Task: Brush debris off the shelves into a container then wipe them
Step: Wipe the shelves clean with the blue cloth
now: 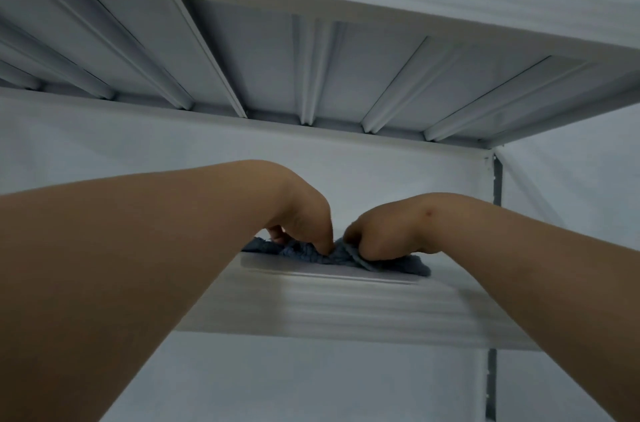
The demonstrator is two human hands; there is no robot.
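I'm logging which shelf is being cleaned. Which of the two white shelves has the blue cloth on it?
The lower shelf. The blue cloth lies on its top, under the left hand and right hand. Only the ribbed underside of the upper shelf shows.

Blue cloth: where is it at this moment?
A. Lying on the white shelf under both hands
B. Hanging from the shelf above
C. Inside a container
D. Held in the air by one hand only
A: the blue cloth lies bunched on the white shelf, with the left hand and the right hand both pressing and gripping it.
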